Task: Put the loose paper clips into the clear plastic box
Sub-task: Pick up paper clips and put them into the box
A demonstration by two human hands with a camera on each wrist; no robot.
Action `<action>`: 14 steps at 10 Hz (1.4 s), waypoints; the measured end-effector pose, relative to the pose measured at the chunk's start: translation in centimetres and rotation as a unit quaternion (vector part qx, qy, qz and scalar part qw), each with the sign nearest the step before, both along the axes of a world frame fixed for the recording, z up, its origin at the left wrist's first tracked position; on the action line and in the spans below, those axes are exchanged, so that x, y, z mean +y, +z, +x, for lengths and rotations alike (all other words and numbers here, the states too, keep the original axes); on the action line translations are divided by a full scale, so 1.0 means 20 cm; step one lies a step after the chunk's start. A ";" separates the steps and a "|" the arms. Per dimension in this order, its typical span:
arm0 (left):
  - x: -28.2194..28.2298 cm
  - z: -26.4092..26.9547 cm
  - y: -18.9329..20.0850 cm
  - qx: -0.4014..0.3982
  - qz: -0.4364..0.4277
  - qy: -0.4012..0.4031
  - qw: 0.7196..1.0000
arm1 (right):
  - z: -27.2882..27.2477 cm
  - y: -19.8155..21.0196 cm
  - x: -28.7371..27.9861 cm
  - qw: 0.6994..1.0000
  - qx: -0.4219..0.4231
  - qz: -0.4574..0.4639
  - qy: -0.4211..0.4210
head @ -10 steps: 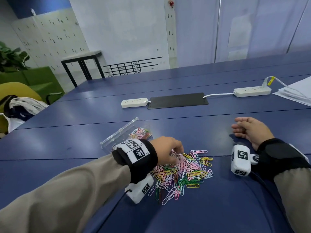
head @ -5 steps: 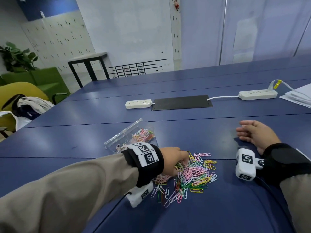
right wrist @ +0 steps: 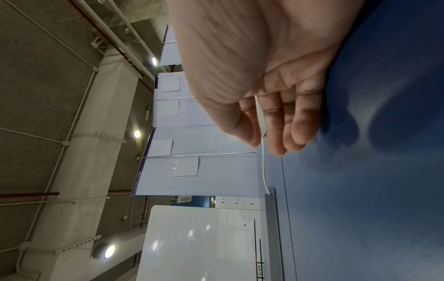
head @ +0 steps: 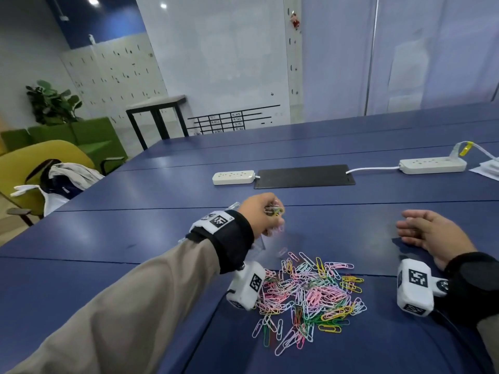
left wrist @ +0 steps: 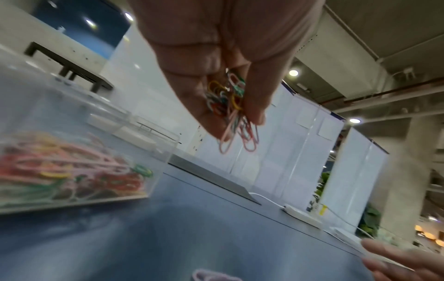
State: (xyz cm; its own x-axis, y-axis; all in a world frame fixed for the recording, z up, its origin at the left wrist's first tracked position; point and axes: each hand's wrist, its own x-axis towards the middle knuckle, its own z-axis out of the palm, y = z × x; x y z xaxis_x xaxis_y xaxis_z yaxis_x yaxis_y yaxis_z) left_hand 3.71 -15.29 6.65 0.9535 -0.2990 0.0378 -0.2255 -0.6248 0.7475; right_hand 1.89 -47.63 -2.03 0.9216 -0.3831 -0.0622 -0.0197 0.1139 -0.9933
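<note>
A heap of coloured paper clips lies on the blue table in front of me. My left hand is raised above the table and pinches a bunch of clips, some dangling below the fingertips. The clear plastic box, holding several clips, stands just left of that hand in the left wrist view; in the head view my wrist hides most of it. My right hand rests on the table to the right, fingers relaxed, holding nothing.
Two white power strips and a black mat lie further back on the table. White papers sit at the far right edge. A yellow chair with bags stands left of the table.
My left hand has closed on a bunch of clips in the heap, lifted it and carried it back toward the box. The right hand has stayed put.
</note>
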 end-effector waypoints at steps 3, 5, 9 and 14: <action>0.24 0.21 -0.04 -0.112 -0.058 0.199 0.972 | 0.00 0.01 0.03 1.000 0.007 -0.005 -0.005; 0.27 0.25 -0.10 -0.049 0.021 0.151 0.987 | 0.01 0.00 0.04 1.000 0.010 -0.008 -0.003; 0.31 0.19 -0.05 -0.033 0.186 0.080 0.979 | 0.01 -0.01 0.04 1.000 0.013 -0.008 -0.005; 0.31 0.02 -0.08 -0.051 0.364 0.003 0.930 | -0.03 0.06 0.09 0.999 0.021 0.000 0.030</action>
State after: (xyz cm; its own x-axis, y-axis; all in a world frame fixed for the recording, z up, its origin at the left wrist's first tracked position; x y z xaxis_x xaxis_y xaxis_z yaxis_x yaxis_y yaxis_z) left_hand 4.08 -9.15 5.01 0.9576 -0.2764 -0.0817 -0.2680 -0.9582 0.1006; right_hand 1.23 -45.93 -0.85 0.9398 -0.3267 -0.1002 -0.0673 0.1106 -0.9916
